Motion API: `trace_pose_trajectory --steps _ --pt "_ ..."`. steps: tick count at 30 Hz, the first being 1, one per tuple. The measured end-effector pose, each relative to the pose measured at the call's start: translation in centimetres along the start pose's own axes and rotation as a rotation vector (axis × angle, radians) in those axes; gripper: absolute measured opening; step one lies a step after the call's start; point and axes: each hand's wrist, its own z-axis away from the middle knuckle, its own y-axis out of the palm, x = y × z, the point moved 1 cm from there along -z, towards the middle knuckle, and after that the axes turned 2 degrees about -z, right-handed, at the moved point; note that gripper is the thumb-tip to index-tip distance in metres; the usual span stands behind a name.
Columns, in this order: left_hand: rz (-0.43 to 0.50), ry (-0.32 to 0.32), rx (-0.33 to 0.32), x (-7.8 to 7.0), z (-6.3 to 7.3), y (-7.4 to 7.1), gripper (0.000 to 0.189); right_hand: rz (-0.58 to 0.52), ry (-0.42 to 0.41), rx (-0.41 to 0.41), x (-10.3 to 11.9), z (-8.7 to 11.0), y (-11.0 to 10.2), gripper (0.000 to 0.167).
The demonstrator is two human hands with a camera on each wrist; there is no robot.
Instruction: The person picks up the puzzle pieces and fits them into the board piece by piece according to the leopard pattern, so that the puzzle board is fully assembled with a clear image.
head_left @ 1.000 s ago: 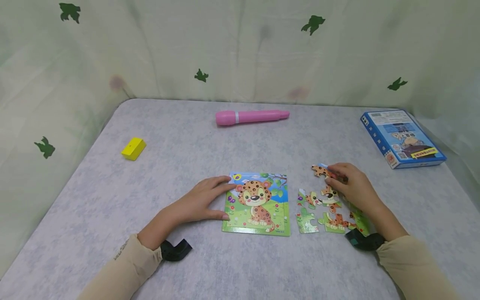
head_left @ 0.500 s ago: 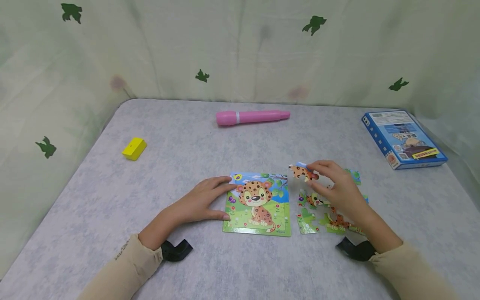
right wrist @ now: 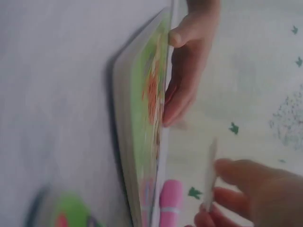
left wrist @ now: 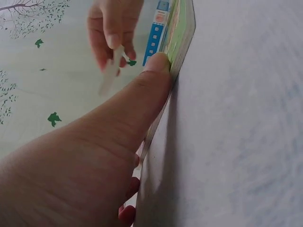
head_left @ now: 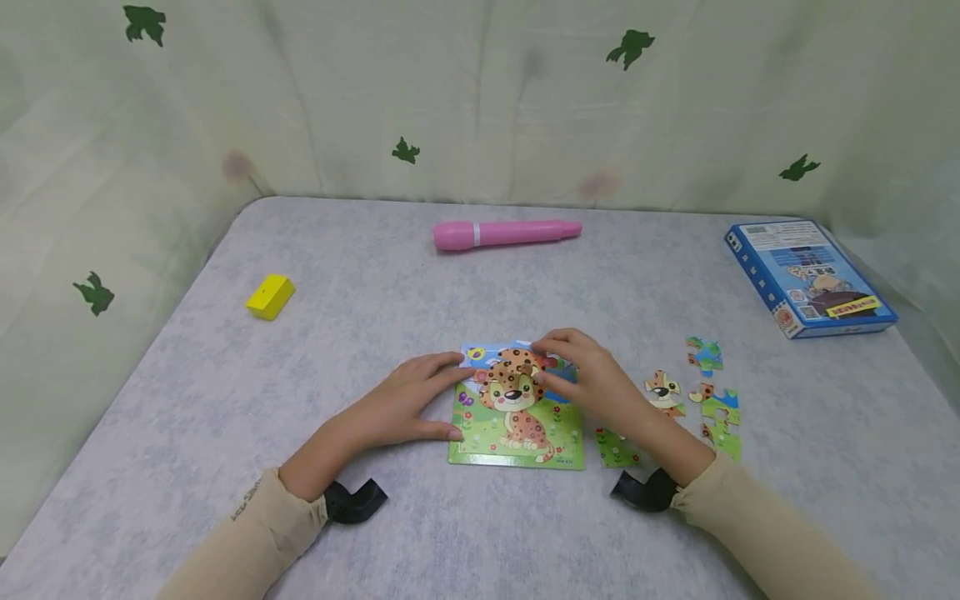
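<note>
A square puzzle board point(head_left: 517, 460) with a cartoon leopard picture lies on the table. My left hand point(head_left: 405, 400) rests at its left edge, fingertips on the border and thumb point(left wrist: 156, 64) along the side. Over the board's upper part, my right hand point(head_left: 596, 379) pinches a spotted puzzle piece point(head_left: 517, 364) between thumb and fingers. In the right wrist view this puzzle piece point(right wrist: 211, 165) shows edge-on, raised above the board. Several loose puzzle pieces point(head_left: 663, 390) lie right of the board, some hidden beneath the right hand and forearm.
Toward the back of the table point(head_left: 360, 275) lies a pink thick marker-shaped stick point(head_left: 517, 234). A yellow block point(head_left: 271, 297) sits at the left, and a blue box point(head_left: 813, 279) at the back right. A pale curtain point(head_left: 480, 100) with green leaf shapes hangs behind.
My right hand has lifted the spotted puzzle piece from among the loose pieces and carried it left, over the board. My left hand has stayed in place.
</note>
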Motion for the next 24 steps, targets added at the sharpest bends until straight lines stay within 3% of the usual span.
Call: trace_pose_trajectory --steps 9,16,24 --pt "-0.02 0.005 0.011 -0.5 -0.2 -0.1 0.077 0.072 0.071 0.094 -1.5 -0.7 1.6 0.037" --pt "-0.031 0.011 0.015 -1.3 -0.7 0.0 0.077 0.127 0.035 0.116 -1.7 -1.1 2.1 0.033" --pt "-0.112 0.023 0.012 -1.6 -1.4 -0.2 0.077 0.16 0.01 0.125 -1.6 -1.4 2.2 0.032"
